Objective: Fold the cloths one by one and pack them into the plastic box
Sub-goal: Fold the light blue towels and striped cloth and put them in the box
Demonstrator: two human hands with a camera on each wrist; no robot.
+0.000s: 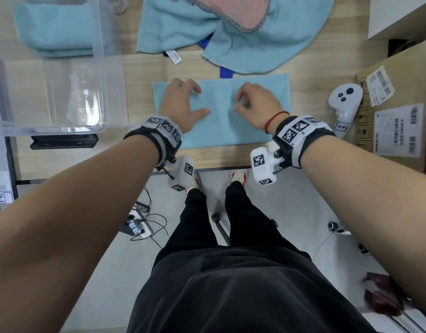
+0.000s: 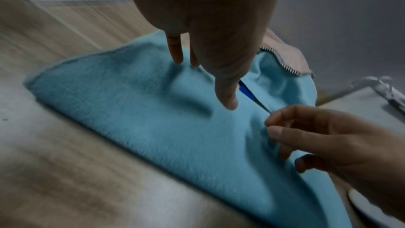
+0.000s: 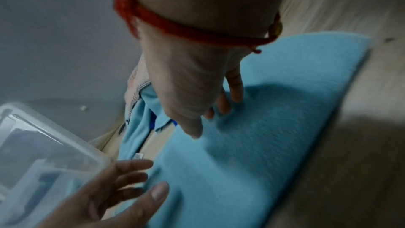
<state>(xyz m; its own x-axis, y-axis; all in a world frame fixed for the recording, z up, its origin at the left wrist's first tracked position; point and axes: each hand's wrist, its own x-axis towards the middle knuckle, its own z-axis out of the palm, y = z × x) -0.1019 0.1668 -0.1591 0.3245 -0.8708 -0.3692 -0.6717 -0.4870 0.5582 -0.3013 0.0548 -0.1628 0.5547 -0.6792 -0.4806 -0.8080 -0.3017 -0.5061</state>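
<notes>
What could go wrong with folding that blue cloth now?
1. Both the left hand and the right hand sit near the middle of the cloth, so its ends are free and the next fold might come out crooked.
2. The unfolded pile lies right behind it; a fold away from the person could snag it.
3. The controller is close on the right and could get bumped.

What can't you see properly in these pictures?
- Pink cloth: head view, cut off by the top edge.
- Labels on the cardboard box: head view, print too small to read.
- Whether the right hand pinches the blue cloth: wrist views too blurred.
- Plastic box: its folded towel is blurred through the wall.
</notes>
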